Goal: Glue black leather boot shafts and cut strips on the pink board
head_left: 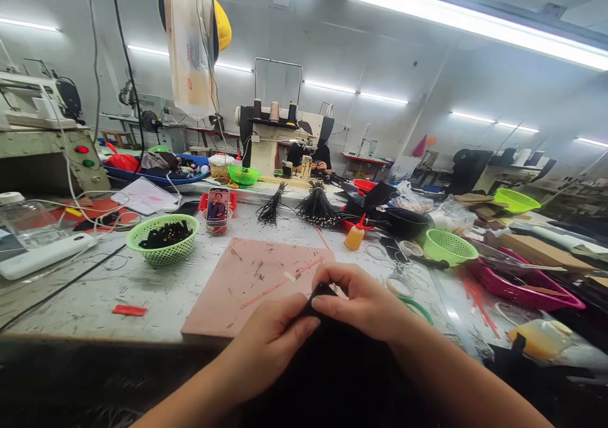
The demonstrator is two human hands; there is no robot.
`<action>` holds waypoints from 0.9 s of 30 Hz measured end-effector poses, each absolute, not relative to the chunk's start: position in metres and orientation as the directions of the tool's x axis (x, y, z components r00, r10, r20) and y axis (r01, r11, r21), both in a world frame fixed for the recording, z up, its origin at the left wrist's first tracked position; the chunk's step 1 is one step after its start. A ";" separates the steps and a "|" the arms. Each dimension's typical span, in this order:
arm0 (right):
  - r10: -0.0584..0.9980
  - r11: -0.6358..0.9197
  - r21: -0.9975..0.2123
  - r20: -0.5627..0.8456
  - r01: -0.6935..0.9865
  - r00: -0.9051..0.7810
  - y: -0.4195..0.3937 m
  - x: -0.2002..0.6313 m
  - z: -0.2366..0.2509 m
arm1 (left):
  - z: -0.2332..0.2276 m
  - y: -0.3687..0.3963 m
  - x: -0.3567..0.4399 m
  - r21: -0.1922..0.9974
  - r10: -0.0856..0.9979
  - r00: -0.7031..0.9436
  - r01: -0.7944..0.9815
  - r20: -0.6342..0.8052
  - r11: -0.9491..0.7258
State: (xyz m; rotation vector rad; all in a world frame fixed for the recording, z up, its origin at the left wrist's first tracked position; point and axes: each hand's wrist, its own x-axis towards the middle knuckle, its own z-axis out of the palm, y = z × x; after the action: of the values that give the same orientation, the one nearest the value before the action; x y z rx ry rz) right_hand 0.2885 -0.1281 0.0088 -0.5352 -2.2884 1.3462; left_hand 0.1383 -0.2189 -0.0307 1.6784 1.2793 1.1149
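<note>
My left hand point(279, 334) and my right hand point(358, 296) meet in front of my body, just past the near edge of the table. Both are closed, thumbs and fingers pinching a small black piece point(323, 289) that looks like fabric or strap. Its lower part merges with the dark clothing behind it, so its full shape is hidden. Beyond the hands lies a pinkish board point(228, 289) marked with dark scuffs. A thin red strip point(266, 289) and a small whitish scrap point(289, 276) rest on it.
A green basket point(164, 257) of small black pieces stands left, near a propped phone point(218, 204). Bundles of black cords point(317, 205) and a yellow glue bottle point(354, 235) are behind the board. Right are a green basket point(449, 249) and magenta tray point(527, 296). A person point(323, 156) sits beyond.
</note>
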 end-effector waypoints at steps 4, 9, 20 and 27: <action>0.547 0.436 -0.892 0.157 0.119 -0.822 -0.128 0.282 0.010 | -0.030 -0.215 0.138 0.921 0.973 0.082 0.315 0.215 -0.230; 0.566 0.398 -0.912 0.159 0.099 -0.809 -0.125 0.276 0.010 | -0.028 -0.215 0.137 0.913 0.975 0.039 0.343 0.221 -0.221; 0.532 0.657 -0.717 0.224 0.232 -0.817 -0.124 0.268 0.019 | -0.025 -0.213 0.126 0.889 0.959 0.095 0.358 0.269 -0.285; 0.850 0.522 -0.519 0.382 0.677 -0.362 -0.094 0.329 -0.014 | -0.043 -0.218 0.123 0.835 0.942 -0.049 0.479 0.333 -0.270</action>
State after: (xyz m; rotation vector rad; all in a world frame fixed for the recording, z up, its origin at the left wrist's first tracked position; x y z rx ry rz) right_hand 0.3294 -0.0945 -0.0143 -1.2366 -2.1445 0.3633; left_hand 0.1231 -0.2179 -0.0431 1.7562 1.5043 1.2810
